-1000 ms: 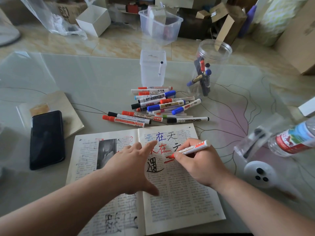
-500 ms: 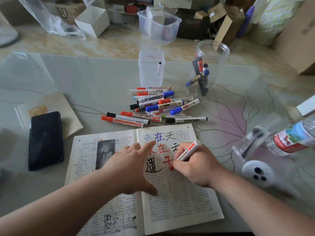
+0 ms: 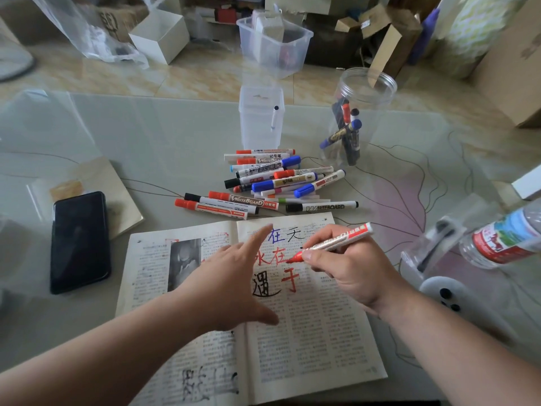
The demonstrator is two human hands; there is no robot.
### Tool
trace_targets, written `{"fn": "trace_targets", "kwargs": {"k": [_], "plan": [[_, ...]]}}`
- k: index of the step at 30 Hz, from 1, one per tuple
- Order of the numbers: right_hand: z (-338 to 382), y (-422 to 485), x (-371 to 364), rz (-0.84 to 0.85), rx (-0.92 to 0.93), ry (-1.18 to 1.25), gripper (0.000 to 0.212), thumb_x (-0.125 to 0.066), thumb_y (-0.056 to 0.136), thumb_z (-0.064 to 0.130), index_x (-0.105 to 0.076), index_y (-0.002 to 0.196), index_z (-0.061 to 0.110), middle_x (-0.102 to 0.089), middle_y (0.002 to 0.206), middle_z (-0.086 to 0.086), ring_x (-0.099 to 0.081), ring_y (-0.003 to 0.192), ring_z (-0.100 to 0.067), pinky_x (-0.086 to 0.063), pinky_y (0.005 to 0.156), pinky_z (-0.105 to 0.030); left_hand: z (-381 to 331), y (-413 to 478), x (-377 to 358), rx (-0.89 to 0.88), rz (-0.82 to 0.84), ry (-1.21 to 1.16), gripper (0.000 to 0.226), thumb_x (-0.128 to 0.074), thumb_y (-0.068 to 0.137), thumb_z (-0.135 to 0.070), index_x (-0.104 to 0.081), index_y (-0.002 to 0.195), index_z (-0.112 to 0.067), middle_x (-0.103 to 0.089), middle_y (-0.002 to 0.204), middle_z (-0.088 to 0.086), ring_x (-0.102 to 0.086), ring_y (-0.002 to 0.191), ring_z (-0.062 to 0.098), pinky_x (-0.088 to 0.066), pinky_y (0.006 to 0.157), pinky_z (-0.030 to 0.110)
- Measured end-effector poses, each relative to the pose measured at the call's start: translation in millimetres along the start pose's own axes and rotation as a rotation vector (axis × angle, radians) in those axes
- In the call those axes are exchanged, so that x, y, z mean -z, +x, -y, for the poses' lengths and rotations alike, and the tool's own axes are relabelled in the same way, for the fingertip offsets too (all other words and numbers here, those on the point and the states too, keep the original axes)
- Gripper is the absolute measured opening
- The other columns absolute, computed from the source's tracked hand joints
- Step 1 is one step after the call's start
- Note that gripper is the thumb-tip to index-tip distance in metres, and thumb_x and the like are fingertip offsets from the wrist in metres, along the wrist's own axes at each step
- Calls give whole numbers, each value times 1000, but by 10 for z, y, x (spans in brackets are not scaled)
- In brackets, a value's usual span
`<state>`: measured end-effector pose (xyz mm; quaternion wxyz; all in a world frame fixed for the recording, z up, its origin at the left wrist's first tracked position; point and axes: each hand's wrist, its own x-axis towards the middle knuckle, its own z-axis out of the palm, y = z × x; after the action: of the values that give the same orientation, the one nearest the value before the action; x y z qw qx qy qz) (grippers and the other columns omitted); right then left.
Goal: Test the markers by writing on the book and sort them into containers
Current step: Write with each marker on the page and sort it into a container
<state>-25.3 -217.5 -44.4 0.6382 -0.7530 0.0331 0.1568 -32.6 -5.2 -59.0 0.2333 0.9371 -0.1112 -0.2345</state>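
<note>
Right hand [image 3: 351,273] pinches red marker [image 3: 336,240]; tip over book [image 3: 316,347], right page, at row 2 of characters. Left hand [image 3: 231,285] spread flat near spine. Versus 0.5 s ago: tip moved up from row 3's red character.

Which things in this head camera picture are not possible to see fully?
1. Head view: the left hand covers the first written characters on the book.
2. Head view: whether the red marker in the right hand touches the page is unclear.
3. Head view: the water bottle is blurred and cut by the right edge.
4. Head view: lower pens of the marker pile lie under others.
</note>
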Motion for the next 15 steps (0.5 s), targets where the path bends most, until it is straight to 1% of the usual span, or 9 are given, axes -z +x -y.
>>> {"fn": "trace_targets", "kwargs": {"k": [1,2,3,5,7,9,13,15], "plan": [[31,-7,-1,13,6,42,8,-80,78,9,-74,76,14,-70,67,-2,-65,65,-12,-52,68,-32,-21,7,17,-19,-26,-96,141,-90,56,-59,17,147,-58,-59,117,-14,-58,96,2,-52,82,20],[66,-17,-1,31,18,83,6,-78,76,11,-74,77,15,-69,67,-2,-64,64,-13,-53,69,-35,-37,13,35,-40,-49,-178,140,-92,57,-55,17,146,-61,-60,103,-14,-58,81,-1,-50,70,16],[101,-28,0,49,34,131,3,-75,76,14,-75,79,14,-67,65,-3,-62,62,-13,-51,69,-38,-49,13,50,-62,-70,-239,139,-92,58,-52,16,145,-62,-59,94,-12,-57,74,-2,-48,64,16],[147,-41,4,73,61,242,10,-69,77,15,-76,81,10,-62,65,-8,-58,59,-16,-46,67,-40,-64,-4,78,-109,-88,-307,139,-93,58,-50,15,145,-64,-58,87,-11,-55,72,-3,-49,66,21],[190,-54,5,73,94,288,14,-65,80,15,-77,82,8,-60,66,-13,-57,59,-18,-42,65,-39,-81,-29,95,-149,-88,-331,138,-93,58,-50,13,145,-65,-59,86,-15,-54,71,0,-50,68,23],[217,-64,-5,72,130,266,14,-63,81,13,-75,82,6,-60,65,-13,-57,60,-20,-43,62,-35,-120,-59,118,-169,-77,-348,137,-92,59,-50,13,144,-66,-58,87,-20,-54,71,1,-49,67,21],[244,-85,-11,75,166,194,8,-64,80,13,-69,77,7,-60,62,-10,-56,60,-22,-46,58,-27,-184,-113,165,-187,-62,-359,136,-92,57,-53,12,144,-67,-59,86,-10,-55,73,7,-53,71,28],[249,-104,-13,87,176,154,7,-66,81,13,-68,77,8,-62,63,-10,-57,62,-24,-46,59,-26,-205,-139,175,-195,-57,-341,137,-92,56,-56,12,144,-66,-59,87,-9,-54,75,5,-52,72,26]]}}
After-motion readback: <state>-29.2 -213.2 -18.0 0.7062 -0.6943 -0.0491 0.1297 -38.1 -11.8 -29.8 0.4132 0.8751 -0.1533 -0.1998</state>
